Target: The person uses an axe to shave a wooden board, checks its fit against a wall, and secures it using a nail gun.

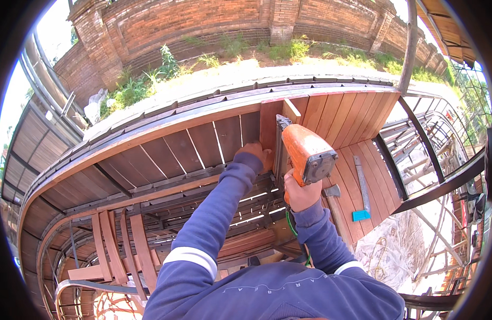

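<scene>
My right hand (302,193) grips the handle of an orange nail gun (305,144). Its nose rests by a short upright wood piece (292,111) at the top of the curved bench's backrest. A green air hose (291,223) hangs below that hand. My left hand (252,151) is curled at the lower part of a reddish-brown wooden slat (268,124), left of the nail gun; its fingers are partly hidden. Right of the nail gun, a try square (361,186) with a teal handle lies on the seat slats, beside a hatchet (332,191) with a wooden handle.
Dark slats with gaps (176,152) line the backrest to the left; fitted reddish slats (342,114) cover the right. Loose boards (142,240) lie across the frame at lower left. Bare black metal frame (443,189) curves on the right. A brick wall (198,24) stands behind.
</scene>
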### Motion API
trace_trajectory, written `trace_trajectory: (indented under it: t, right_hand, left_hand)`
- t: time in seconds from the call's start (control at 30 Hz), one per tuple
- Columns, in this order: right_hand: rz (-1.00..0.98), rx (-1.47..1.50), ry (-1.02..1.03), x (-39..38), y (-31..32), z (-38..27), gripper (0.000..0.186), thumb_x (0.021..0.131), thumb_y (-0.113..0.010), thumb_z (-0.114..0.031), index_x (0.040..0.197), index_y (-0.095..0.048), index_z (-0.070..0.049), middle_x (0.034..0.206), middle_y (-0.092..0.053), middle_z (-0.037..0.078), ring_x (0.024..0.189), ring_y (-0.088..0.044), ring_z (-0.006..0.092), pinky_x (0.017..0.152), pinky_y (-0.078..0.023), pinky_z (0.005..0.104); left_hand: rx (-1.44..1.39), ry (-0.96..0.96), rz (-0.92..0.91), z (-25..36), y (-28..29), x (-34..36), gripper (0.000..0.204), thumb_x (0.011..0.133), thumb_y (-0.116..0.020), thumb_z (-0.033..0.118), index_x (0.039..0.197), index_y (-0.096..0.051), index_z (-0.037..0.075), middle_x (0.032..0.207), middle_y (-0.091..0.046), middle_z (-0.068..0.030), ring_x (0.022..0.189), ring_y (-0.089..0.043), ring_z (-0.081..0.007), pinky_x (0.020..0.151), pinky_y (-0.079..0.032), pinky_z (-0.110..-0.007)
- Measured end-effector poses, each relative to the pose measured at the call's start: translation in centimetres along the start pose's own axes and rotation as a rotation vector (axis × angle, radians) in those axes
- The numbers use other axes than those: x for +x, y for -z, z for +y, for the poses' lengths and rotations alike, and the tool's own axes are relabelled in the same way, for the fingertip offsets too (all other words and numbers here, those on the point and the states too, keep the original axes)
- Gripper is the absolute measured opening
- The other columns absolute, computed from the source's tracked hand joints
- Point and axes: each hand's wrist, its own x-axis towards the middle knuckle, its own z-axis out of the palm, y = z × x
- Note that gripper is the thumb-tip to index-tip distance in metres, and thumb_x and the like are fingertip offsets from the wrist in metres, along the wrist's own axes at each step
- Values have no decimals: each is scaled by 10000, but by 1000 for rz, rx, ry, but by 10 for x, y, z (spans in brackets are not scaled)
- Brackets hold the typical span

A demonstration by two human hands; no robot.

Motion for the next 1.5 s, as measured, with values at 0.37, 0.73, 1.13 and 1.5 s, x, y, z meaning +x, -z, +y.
trace_trajectory:
  t: [0.37, 0.73, 1.13, 1.5]
  right_hand:
    - [26, -5, -21, 21, -20, 13, 101, 831, -559, 63, 924, -588, 34, 703, -584, 41, 573, -564, 111, 527, -461, 267]
    - [84, -136, 76, 23, -27, 30, 132, 829, -576, 52, 953, -580, 7, 729, -572, 24, 575, -553, 95, 528, -456, 258]
    - [59, -104, -11, 26, -25, 25, 146, 792, -649, -37, 924, -638, 24, 814, -650, 76, 739, -644, 200, 678, -512, 348]
    - [204, 501, -334, -68, -12, 40, 475, 811, -451, 58, 1285, -443, 32, 710, -544, 75, 570, -517, 134, 545, -462, 292]
  left_hand:
    - [-69, -56, 22, -7, -2, 0, 371, 930, -564, 362, 1024, -669, 19, 958, -698, -235, 919, -685, -389, 824, -545, -475]
    - [-69, -88, -7, -15, -13, 11, 438, 900, -596, 428, 1046, -651, 19, 992, -700, -231, 939, -682, -392, 816, -552, -469]
    - [50, -165, -106, -17, -7, 9, 404, 892, -619, 390, 1061, -672, 28, 1033, -692, -227, 972, -679, -373, 828, -553, -477]
    - [22, -168, -55, -15, 17, 18, 508, 886, -649, 449, 1043, -674, -33, 997, -689, -252, 989, -657, -400, 864, -524, -458]
